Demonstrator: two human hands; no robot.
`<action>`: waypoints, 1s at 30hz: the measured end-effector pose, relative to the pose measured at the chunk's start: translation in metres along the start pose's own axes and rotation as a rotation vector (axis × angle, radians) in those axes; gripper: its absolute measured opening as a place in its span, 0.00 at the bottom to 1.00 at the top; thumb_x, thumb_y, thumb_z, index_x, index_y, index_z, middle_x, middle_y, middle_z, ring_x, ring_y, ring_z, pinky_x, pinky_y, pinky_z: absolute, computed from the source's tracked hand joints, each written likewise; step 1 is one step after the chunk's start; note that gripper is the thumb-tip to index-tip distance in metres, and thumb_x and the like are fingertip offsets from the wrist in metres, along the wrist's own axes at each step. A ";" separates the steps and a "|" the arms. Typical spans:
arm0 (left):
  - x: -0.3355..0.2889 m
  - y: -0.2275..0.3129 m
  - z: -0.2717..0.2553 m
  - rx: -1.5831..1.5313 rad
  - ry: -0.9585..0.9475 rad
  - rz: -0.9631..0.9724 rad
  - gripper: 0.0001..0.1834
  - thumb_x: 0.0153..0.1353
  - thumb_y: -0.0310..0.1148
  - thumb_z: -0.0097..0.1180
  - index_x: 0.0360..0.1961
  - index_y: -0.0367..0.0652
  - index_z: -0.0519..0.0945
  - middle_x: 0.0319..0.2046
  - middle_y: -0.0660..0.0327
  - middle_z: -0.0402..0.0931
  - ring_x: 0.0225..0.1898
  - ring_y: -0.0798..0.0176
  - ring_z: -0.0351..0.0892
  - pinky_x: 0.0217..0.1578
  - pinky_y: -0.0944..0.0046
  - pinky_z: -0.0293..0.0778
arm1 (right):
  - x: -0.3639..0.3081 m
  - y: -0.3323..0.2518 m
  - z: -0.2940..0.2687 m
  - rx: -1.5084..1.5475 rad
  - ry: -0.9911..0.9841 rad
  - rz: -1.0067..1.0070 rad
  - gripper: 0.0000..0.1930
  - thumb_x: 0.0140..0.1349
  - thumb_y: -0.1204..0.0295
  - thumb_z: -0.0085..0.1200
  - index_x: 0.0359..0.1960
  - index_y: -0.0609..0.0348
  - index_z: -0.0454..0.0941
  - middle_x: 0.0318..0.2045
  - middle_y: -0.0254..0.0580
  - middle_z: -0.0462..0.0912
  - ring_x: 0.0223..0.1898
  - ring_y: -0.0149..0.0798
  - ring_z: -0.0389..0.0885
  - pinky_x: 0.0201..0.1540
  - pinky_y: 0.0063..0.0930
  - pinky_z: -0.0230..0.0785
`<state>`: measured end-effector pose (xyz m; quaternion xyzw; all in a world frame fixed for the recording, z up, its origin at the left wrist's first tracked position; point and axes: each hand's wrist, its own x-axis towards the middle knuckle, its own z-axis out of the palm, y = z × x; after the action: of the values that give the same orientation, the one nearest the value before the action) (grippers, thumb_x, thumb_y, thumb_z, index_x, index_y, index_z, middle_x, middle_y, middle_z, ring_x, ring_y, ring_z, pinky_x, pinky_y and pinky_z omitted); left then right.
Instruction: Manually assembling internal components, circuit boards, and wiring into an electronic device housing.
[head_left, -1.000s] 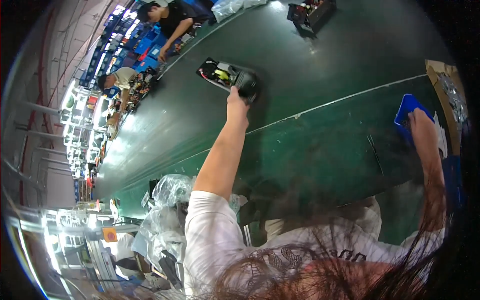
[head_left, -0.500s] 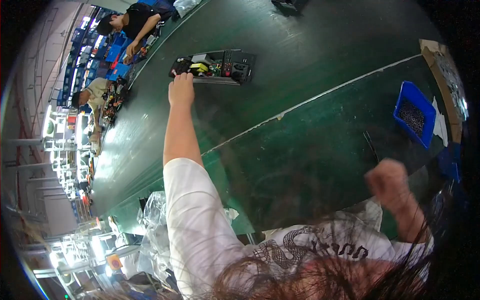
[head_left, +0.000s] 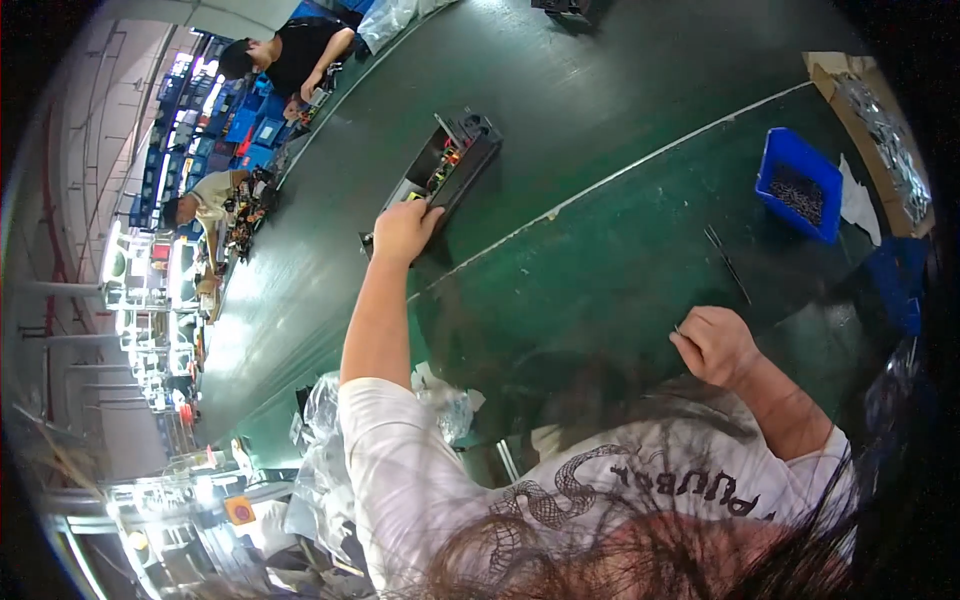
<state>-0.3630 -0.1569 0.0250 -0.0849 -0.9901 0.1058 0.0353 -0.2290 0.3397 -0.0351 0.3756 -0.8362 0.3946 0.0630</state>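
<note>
With its fingers wrapped round the near end, my left hand [head_left: 403, 230] holds a long black electronics housing [head_left: 468, 172]. The housing is open on top, with circuit boards and coloured parts inside, and lies slantwise on the green table. My right hand [head_left: 716, 347] is closed above the near right of the table. A tiny tip shows between its thumb and fingers, too small to name. Beyond it lies a pair of dark tweezers [head_left: 729, 264]. Farther right stands a blue bin [head_left: 800, 150] with many small dark screws [head_left: 797, 195] in it.
A cardboard box [head_left: 846, 116] of shiny metal pieces stands at the far right, beside a torn white paper [head_left: 858, 205]. A pale seam [head_left: 640, 168] crosses the green table. Clear plastic bags [head_left: 325, 425] lie near my left side. Two people work along the far left edge.
My left hand has drawn the housing nearer and turned it, so it now lies at a slant. My right hand has moved slightly left and away from the tweezers. The view has shifted a little.
</note>
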 end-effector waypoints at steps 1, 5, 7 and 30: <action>-0.010 0.014 -0.006 -0.050 0.023 -0.054 0.23 0.65 0.52 0.56 0.28 0.41 0.79 0.28 0.49 0.79 0.35 0.40 0.80 0.37 0.43 0.74 | -0.004 0.002 0.002 0.016 0.017 0.002 0.07 0.53 0.77 0.64 0.25 0.58 0.75 0.24 0.45 0.75 0.27 0.51 0.76 0.29 0.42 0.69; -0.064 0.069 -0.044 -0.066 0.053 0.008 0.22 0.64 0.51 0.58 0.26 0.41 0.78 0.27 0.50 0.79 0.34 0.42 0.80 0.35 0.45 0.75 | -0.015 0.003 0.005 -0.010 0.036 -0.053 0.08 0.59 0.72 0.62 0.25 0.59 0.76 0.23 0.45 0.76 0.26 0.51 0.77 0.29 0.42 0.69; -0.096 0.108 -0.069 -0.075 0.070 0.122 0.21 0.62 0.50 0.60 0.24 0.42 0.77 0.26 0.52 0.79 0.32 0.44 0.80 0.34 0.46 0.75 | -0.021 0.007 0.006 0.027 0.086 -0.081 0.07 0.57 0.74 0.62 0.25 0.58 0.75 0.22 0.44 0.76 0.24 0.51 0.76 0.27 0.41 0.68; -0.332 0.216 -0.011 -1.433 0.757 -1.012 0.12 0.73 0.29 0.42 0.53 0.35 0.71 0.48 0.55 0.72 0.45 0.57 0.73 0.47 0.55 0.74 | 0.005 -0.063 0.063 0.867 0.257 -0.481 0.06 0.64 0.73 0.55 0.36 0.56 0.69 0.29 0.35 0.69 0.24 0.34 0.69 0.28 0.34 0.61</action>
<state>-0.0013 -0.0048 -0.0280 0.3234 -0.6617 -0.5879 0.3345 -0.1776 0.2666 -0.0380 0.4975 -0.4711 0.7225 0.0926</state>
